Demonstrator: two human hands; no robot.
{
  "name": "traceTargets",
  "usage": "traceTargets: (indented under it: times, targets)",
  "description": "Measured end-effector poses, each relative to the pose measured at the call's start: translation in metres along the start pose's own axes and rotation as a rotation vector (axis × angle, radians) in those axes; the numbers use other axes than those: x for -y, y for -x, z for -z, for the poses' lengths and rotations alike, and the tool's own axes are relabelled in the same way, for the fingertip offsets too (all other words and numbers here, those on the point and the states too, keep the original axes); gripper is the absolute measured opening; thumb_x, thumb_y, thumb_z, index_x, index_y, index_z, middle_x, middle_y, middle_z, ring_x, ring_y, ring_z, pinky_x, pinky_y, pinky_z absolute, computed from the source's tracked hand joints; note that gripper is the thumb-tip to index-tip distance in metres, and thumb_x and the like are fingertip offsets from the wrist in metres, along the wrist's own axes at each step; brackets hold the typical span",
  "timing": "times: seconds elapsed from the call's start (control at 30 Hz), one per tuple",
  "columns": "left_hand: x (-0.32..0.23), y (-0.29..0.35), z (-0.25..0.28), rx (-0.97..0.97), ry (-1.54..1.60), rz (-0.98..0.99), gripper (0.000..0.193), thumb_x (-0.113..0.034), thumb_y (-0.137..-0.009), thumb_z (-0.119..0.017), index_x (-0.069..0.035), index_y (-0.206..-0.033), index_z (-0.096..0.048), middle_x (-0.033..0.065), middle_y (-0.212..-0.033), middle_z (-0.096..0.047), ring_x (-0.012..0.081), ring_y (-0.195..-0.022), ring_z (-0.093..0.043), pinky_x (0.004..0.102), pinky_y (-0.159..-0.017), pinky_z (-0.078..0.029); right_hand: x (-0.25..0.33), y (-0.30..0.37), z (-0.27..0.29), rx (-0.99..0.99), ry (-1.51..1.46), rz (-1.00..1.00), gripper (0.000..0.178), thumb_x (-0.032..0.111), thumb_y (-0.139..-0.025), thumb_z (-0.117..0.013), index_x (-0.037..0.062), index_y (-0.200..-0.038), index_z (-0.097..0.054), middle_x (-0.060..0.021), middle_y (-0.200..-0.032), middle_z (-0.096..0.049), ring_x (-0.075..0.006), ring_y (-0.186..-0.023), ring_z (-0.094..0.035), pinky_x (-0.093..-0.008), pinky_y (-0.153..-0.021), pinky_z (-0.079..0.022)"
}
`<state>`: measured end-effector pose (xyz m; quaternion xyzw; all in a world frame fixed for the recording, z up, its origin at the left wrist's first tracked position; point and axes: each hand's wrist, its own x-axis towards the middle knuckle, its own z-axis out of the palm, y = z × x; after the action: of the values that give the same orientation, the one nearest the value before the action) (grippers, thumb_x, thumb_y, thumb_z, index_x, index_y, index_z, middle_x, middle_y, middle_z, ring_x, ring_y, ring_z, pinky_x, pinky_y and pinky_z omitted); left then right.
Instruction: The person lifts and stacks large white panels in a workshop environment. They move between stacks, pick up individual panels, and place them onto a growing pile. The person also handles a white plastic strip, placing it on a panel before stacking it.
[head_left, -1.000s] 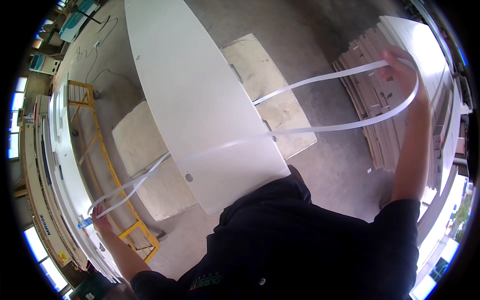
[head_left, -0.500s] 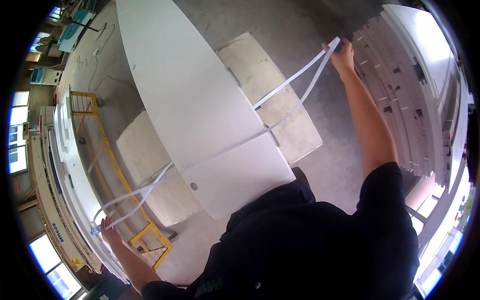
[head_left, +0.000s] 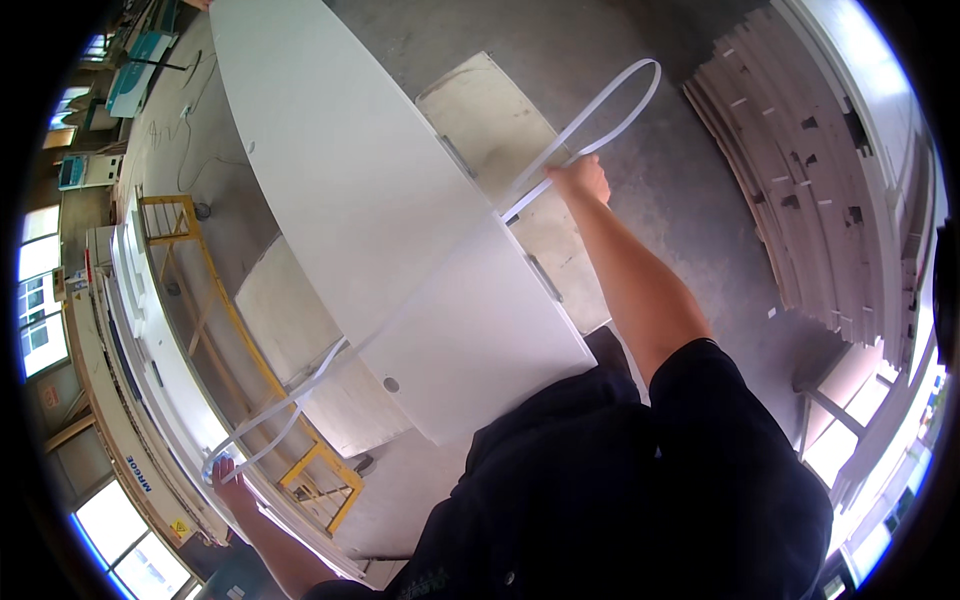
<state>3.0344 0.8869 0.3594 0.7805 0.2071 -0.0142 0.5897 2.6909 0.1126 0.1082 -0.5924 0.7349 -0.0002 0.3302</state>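
Note:
A long white panel (head_left: 350,190) with a round hole near its close end lies in front of me. A narrow white strap (head_left: 655,72) crosses over it and also comes out from under both its long edges. Off the panel's right edge my right hand (head_left: 585,180) is closed on the strap, with a free loop standing beyond it. Far out on the left, my left hand (head_left: 229,481) pinches the strap's other bend, next to a small bluish bit that I cannot make out.
Pale boards (head_left: 365,410) lie under the panel. A yellow metal frame (head_left: 215,290) stands on the left beside a long stack of panels (head_left: 160,360). On the right rises a tall stack of boards (head_left: 775,160). Teal machines (head_left: 140,75) and a cable occupy the far left.
My right hand has come in from the far right toward the panel's edge, leaving a loop of strap beyond it. The left hand has shifted slightly right and down, still holding the strap.

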Motion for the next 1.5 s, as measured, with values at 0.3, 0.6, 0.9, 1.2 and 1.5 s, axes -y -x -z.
traceTargets:
  times: [0.3, 0.6, 0.9, 1.2, 1.5]
  targets:
    - [-0.003, 0.004, -0.002, 0.048, -0.074, -0.049, 0.051, -0.038, -0.098, -0.035, -0.010, -0.140, -0.038, 0.0113, -0.143, -0.043, 0.0268, -0.133, -0.040, 0.0415, -0.112, -0.026, -0.023, 0.005, -0.004, -0.101, -0.571, 0.248, 0.021, 0.012, -0.073, -0.074, 0.0017, -0.084, -0.060, -0.0061, -0.073, -0.062, -0.0197, -0.063, -0.061, -0.0321, -0.061, -0.050]
    - [-0.001, 0.004, -0.011, 0.060, -0.082, -0.058, 0.050, -0.037, -0.098, -0.036, -0.009, -0.139, -0.038, 0.0116, -0.142, -0.044, 0.0264, -0.133, -0.039, 0.0428, -0.112, -0.024, -0.031, 0.053, -0.017, 0.296, -0.747, 0.479, 0.014, 0.008, -0.083, -0.067, 0.0010, -0.093, -0.060, -0.0067, -0.071, -0.064, -0.0137, -0.058, -0.061, -0.0284, -0.052, -0.047]
    - [0.002, 0.007, 0.000, 0.039, 0.019, -0.023, 0.049, -0.038, -0.097, -0.038, -0.012, -0.138, -0.041, 0.0114, -0.140, -0.046, 0.0266, -0.132, -0.040, 0.0422, -0.112, -0.025, -0.031, 0.046, -0.023, 0.206, -0.666, 0.428, 0.009, 0.006, -0.082, -0.064, 0.0003, -0.089, -0.064, -0.0074, -0.066, -0.063, -0.0160, -0.058, -0.062, -0.0306, -0.056, -0.048]
    - [0.011, 0.010, 0.006, 0.035, 0.020, -0.007, 0.049, -0.044, -0.100, -0.032, -0.012, -0.135, -0.044, 0.0111, -0.138, -0.048, 0.0255, -0.132, -0.041, 0.0414, -0.110, -0.028, -0.035, 0.077, -0.044, 0.247, -0.679, 0.272, 0.016, 0.012, -0.080, -0.069, -0.0004, -0.090, -0.067, -0.0079, -0.068, -0.067, -0.0158, -0.059, -0.064, -0.0287, -0.059, -0.050]
    - [0.031, -0.001, 0.014, 0.054, 0.065, -0.004, 0.044, -0.034, -0.097, -0.042, -0.010, -0.133, -0.044, 0.0150, -0.140, -0.045, 0.0298, -0.132, -0.040, 0.0434, -0.112, -0.027, -0.029, 0.067, -0.058, 0.231, -0.456, 0.270, 0.023, 0.021, -0.081, -0.069, -0.0015, -0.085, -0.066, -0.0087, -0.065, -0.063, -0.0177, -0.052, -0.061, -0.0327, -0.047, -0.050]
